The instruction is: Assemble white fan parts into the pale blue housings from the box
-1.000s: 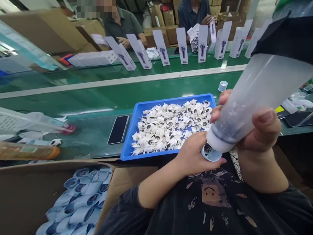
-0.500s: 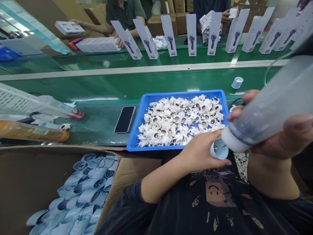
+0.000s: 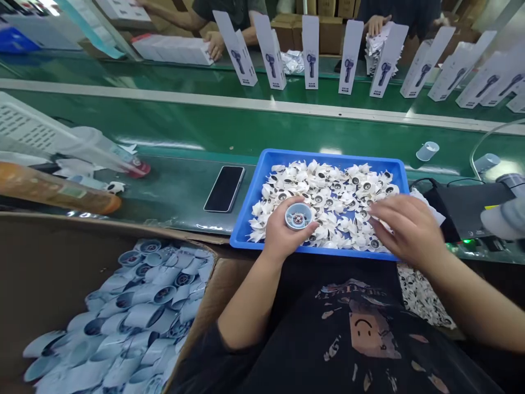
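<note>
My left hand (image 3: 283, 232) is closed round a light-blue cylindrical fan housing (image 3: 299, 221), its open end facing up with a small round motor part inside. It hovers over the left front of a blue tray (image 3: 246, 223) heaped with white fan impellers (image 3: 328, 186). Over the right part of the tray is my right hand (image 3: 406, 230), slightly blurred, fingers bent and apart just above the impellers, with nothing visible in them. A translucent bottle-like tool with a white end (image 3: 502, 220) is at the right edge, away from both hands.
A cardboard box (image 3: 229, 279) of blue housings (image 3: 135, 317) stands at left front. Left of the tray lies a phone (image 3: 224, 189); right is a black device (image 3: 467, 205). White cartons (image 3: 310, 54) line the far side, where co-workers' hands (image 3: 215, 45) show. An orange bottle (image 3: 57, 189) lies left.
My right hand has left the bottle-like tool at the right and moved over the tray. My left hand has carried the blue housing leftward and turned its opening up. The view has shifted.
</note>
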### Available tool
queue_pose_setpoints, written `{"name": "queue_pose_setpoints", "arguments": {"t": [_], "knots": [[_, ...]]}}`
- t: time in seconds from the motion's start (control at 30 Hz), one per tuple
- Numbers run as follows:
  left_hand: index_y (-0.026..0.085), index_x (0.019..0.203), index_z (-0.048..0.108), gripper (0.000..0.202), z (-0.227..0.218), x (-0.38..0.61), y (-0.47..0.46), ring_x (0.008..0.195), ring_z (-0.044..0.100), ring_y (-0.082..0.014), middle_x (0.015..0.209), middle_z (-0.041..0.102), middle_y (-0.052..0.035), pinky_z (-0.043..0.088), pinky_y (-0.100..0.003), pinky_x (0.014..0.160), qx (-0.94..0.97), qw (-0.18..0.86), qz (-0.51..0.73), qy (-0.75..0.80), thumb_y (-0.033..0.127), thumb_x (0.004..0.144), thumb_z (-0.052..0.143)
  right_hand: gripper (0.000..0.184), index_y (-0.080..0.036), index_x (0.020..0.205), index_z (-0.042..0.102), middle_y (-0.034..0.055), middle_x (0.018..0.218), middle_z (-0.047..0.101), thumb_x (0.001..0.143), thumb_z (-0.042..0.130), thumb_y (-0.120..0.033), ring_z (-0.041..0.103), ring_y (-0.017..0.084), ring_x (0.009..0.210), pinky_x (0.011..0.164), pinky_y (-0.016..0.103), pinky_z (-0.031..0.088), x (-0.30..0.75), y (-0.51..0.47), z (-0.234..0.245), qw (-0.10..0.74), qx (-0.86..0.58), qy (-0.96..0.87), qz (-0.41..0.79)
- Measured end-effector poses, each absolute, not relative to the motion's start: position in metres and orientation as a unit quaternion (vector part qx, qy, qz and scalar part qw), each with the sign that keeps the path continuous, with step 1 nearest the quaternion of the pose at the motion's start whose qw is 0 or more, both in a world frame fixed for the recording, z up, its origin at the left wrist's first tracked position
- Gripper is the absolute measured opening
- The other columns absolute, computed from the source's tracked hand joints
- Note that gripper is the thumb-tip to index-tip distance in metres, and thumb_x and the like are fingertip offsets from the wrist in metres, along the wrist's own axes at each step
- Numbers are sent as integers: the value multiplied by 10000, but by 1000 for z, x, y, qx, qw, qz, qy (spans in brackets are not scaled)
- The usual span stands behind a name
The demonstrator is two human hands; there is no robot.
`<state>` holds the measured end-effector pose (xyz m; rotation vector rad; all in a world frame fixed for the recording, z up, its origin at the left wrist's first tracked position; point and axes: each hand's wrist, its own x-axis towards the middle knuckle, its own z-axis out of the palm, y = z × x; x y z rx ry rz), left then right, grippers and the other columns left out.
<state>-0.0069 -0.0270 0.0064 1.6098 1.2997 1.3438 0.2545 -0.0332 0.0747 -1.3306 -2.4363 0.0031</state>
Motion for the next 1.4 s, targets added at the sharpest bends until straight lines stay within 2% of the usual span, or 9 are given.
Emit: {"name": "queue_pose_setpoints", "arguments": {"t": [0.1, 0.2, 0.33, 0.5, 0.8, 1.03, 1.13, 1.23, 1.4], "knots": [[187, 1095, 612, 551, 9, -5, -28, 864, 683, -254, 961, 708, -84, 539, -381, 816, 602, 360, 506, 502, 484, 659, 771, 196, -149, 1074, 663, 105, 1113, 647, 929, 535, -181, 614, 223, 1018, 913, 416, 495, 235, 19, 59, -8, -513, -858, -6], [186, 1096, 610, 559, 9, -4, -28, 921, 673, -274, 1029, 697, -100, 525, -411, 873, 606, 371, 497, 498, 477, 648, 775, 180, -139, 1035, 670, 91, 1037, 661, 942, 524, -190, 629, 203, 977, 870, 384, 513, 224, 54, 50, -116, -510, -853, -5], [201, 1085, 616, 532, 8, 0, -24, 1019, 650, -288, 1099, 685, -101, 497, -419, 945, 619, 370, 497, 483, 453, 648, 783, 276, -141, 1165, 595, 77, 1124, 615, 964, 531, -319, 604, 175, 1016, 913, 398, 514, 215, 59, 53, -182, -490, -852, -1], [201, 1062, 617, 508, 8, 5, -16, 842, 667, -233, 997, 691, -70, 540, -362, 789, 604, 392, 508, 473, 443, 644, 775, 289, -128, 1121, 603, 79, 1103, 615, 955, 547, -357, 603, 177, 1014, 919, 403, 515, 208, 50, 56, -202, -499, -842, 25], [184, 1075, 554, 525, -3, -1, -12, 812, 656, -228, 956, 660, -80, 537, -368, 763, 597, 361, 526, 486, 454, 667, 743, 251, -120, 1062, 595, 90, 1042, 630, 937, 550, -334, 622, 173, 930, 858, 381, 530, 231, 25, 59, 19, -541, -826, 154], [209, 1178, 500, 575, 24, 31, -49, 1097, 620, -286, 1150, 653, -110, 478, -426, 954, 777, 224, 435, 396, 375, 702, 775, 527, -112, 1189, 476, 112, 914, 659, 995, 201, -517, 642, 138, 668, 630, 299, 558, 251, -40, 64, 241, -467, -788, 322], [212, 1121, 543, 476, 38, 46, -56, 1049, 639, -282, 1100, 692, -85, 468, -422, 906, 820, 202, 369, 389, 334, 723, 774, 439, -149, 1147, 529, 117, 998, 644, 965, 357, -509, 646, 166, 805, 728, 335, 556, 248, -64, 71, 293, -465, -775, 312], [201, 1127, 543, 433, 43, 52, -60, 1051, 637, -278, 1107, 700, -84, 419, -431, 916, 840, 168, 351, 377, 369, 776, 732, 237, -192, 1108, 597, 102, 1069, 613, 940, 494, -324, 605, 201, 993, 889, 397, 511, 243, -83, 83, 300, -471, -800, 220], [210, 1124, 536, 343, 41, 56, -65, 1042, 643, -255, 1107, 711, -80, 307, -459, 1018, 843, 136, 342, 392, 387, 849, 638, 192, -169, 1099, 601, 96, 1021, 585, 941, 498, -207, 605, 184, 915, 812, 358, 534, 238, -93, 94, 268, -460, -840, 104]]}}
